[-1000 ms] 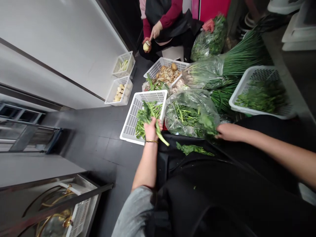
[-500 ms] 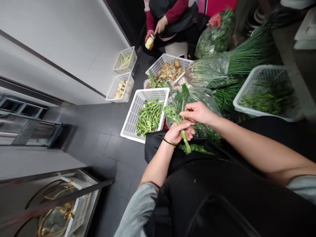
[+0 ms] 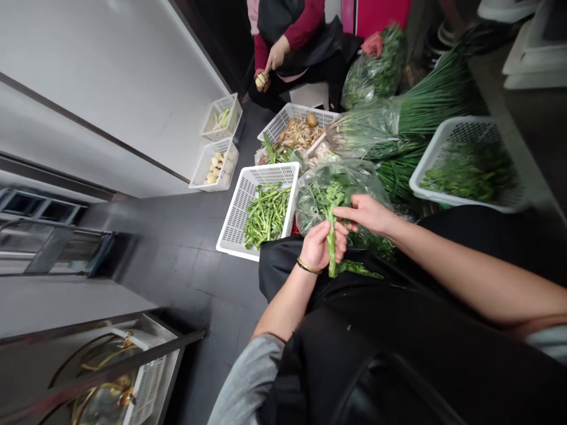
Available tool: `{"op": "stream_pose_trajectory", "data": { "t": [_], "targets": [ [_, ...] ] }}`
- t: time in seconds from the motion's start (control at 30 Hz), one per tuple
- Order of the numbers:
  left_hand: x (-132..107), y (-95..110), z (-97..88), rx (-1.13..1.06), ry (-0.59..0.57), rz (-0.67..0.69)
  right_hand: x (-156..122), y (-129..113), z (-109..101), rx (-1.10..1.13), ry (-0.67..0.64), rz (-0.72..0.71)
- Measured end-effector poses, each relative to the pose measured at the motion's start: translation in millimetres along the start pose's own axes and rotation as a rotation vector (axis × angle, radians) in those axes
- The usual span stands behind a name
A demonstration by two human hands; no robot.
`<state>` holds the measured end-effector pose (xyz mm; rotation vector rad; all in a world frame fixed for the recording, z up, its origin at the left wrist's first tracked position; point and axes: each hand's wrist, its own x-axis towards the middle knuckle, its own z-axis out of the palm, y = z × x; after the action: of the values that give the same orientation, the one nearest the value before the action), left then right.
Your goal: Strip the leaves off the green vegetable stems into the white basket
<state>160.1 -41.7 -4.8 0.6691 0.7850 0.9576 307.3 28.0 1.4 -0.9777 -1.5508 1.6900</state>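
Note:
My left hand is closed round a green vegetable stalk held upright over my black apron. My right hand pinches the same stalk near its leafy top. Just beyond my hands lies a clear plastic bag of leafy greens. To its left stands a white basket holding trimmed green stalks. Loose torn leaves lie on the apron beside my left hand.
A white basket of greens sits at the right, with bundles of long green chives behind it. Another person at the back peels a potato above a basket of peelings. Two small baskets stand by the wall.
My left hand came back from the white basket, leaving the stalks there. My right hand lifted a new stalk from the bag, and both hands now hold it over the apron.

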Motion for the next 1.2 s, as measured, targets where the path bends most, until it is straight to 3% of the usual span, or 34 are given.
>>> {"op": "stream_pose_trajectory", "data": {
  "t": [0.07, 0.17, 0.23, 0.3, 0.4, 0.5, 0.6, 0.7, 0.77, 0.87, 0.97, 1.07, 1.17, 1.2],
  "targets": [
    [0, -4, 2.7, 0.04, 0.015, 0.004, 5, 1, 6, 0.022, 0.024, 0.011],
    [7, -7, 1.0, 0.028, 0.293, 0.125, -9, 1, 25, -0.131, 0.174, 0.05],
    [12, -8, -2.1, 0.026, 0.472, 0.218, -26, 2, 37, -0.223, 0.198, -0.003],
    [14, -9, -4.4, 0.065, 0.536, 0.279, -36, 3, 41, -0.233, 0.196, -0.076],
    [11, -14, -3.6, 0.203, 0.464, 0.294, -27, 0, 29, -0.277, 0.26, -0.073],
    [4, -20, -1.4, 0.464, 0.424, 0.32, -6, -6, 16, -0.526, 0.313, -0.086],
    [2, -21, -3.5, 0.619, 0.427, 0.359, -4, -4, 17, -0.691, 0.342, -0.345],
    [4, -16, -8.9, 0.552, 0.472, 0.335, -22, 8, 24, -0.633, 0.119, -0.651],
    [6, -14, -10.9, 0.484, 0.52, 0.289, -29, 17, 23, -0.503, 0.098, -0.576],
    [6, -15, -8.6, 0.417, 0.554, 0.241, -21, 20, 16, -0.322, 0.241, -0.204],
    [4, -20, -4.2, 0.388, 0.519, 0.268, -4, 9, 13, -0.381, 0.208, -0.064],
    [5, -21, -4.3, 0.299, 0.475, 0.252, -5, -1, 21, -0.536, 0.262, -0.191],
    [6, -14, -9.1, 0.115, 0.501, 0.188, -22, 2, 29, -0.508, 0.027, -0.479],
    [6, -10, -10.7, 0.056, 0.499, 0.171, -27, 5, 29, -0.466, -0.053, -0.505]
  ]
}}
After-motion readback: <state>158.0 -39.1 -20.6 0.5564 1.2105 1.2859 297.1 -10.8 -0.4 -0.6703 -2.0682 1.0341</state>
